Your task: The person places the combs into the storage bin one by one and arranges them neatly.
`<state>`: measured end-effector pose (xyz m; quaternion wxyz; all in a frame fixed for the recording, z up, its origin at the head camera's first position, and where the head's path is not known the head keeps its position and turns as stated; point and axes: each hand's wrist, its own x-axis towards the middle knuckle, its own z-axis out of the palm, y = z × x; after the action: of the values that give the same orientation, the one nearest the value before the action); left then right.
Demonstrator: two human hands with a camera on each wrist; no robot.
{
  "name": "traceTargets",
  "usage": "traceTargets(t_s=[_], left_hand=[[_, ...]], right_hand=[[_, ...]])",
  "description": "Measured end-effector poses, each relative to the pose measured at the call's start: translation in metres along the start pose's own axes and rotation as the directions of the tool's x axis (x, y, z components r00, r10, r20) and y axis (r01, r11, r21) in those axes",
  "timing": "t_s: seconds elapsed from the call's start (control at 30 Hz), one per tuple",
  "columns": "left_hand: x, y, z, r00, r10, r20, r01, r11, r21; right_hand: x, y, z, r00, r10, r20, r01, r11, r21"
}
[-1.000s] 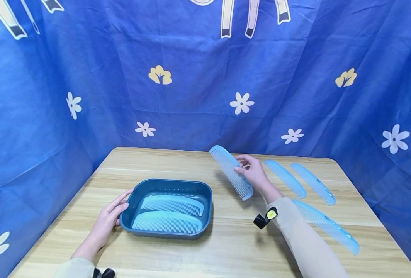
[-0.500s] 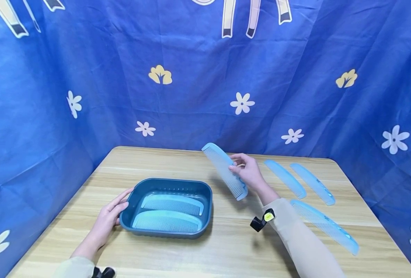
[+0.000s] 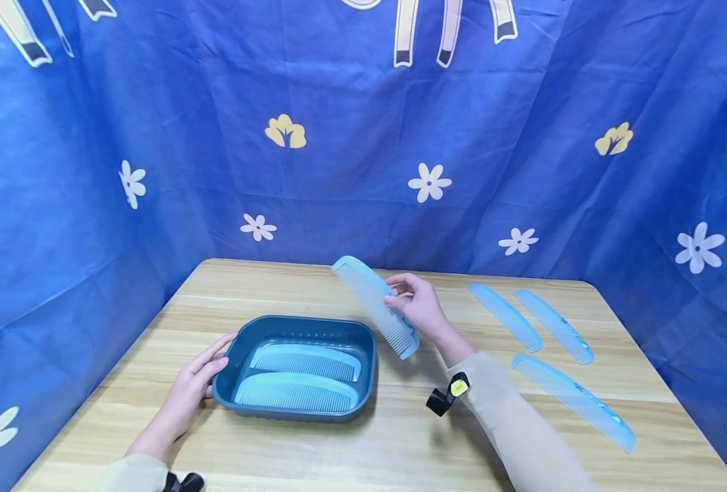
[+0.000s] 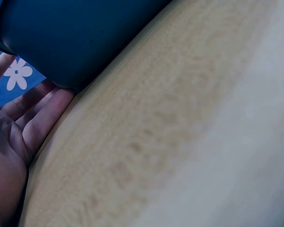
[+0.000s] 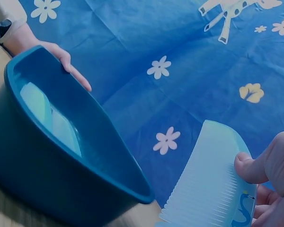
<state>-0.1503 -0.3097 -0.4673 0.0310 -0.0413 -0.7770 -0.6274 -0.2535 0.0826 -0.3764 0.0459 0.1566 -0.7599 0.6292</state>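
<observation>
The left hand (image 3: 182,393) lies spread against the smooth plastic basin (image 3: 314,329), presumably steadying it; two combs (image 3: 296,394) lie flat inside. Beyond its right rim, the right hand (image 3: 421,311) pinches a raised, tilted translucent comb (image 3: 369,297) near its curved spine, likely keeping fine teeth clear; three others (image 3: 505,316) lie on the tabletop (image 3: 400,447).

The left arm (image 3: 134,473), sleeved, comes in at the bottom left of the head view, and the left hand (image 3: 193,384) reaches up and rightward, thumb set apart from the fingers in a light grip. The right arm (image 3: 517,434), also sleeved, slants up and left from the lower right; near the middle of the frame the right hand (image 3: 423,309) is raised, bare wrist showing, pinching between thumb (image 5: 250,166) and fingers.
</observation>
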Motion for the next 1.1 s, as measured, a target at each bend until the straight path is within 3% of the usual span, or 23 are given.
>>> traceTargets(t_s=[0.53,0.8,1.1], left_hand=[[0.0,0.004,0.001,1.0,0.01,-0.006,-0.01,1.0,0.01],[-0.001,0.004,0.003,1.0,0.003,-0.007,-0.003,1.0,0.028],[0.0,0.001,0.001,1.0,0.011,0.014,-0.01,0.999,-0.038]], right_hand=[[0.0,-0.01,0.03,0.998,0.004,0.068,-0.006,1.0,0.018],[-0.013,-0.039,0.039,0.992,-0.036,0.121,0.034,0.999,0.019],[0.0,-0.01,0.06,0.989,-0.061,0.135,0.054,0.997,0.057]])
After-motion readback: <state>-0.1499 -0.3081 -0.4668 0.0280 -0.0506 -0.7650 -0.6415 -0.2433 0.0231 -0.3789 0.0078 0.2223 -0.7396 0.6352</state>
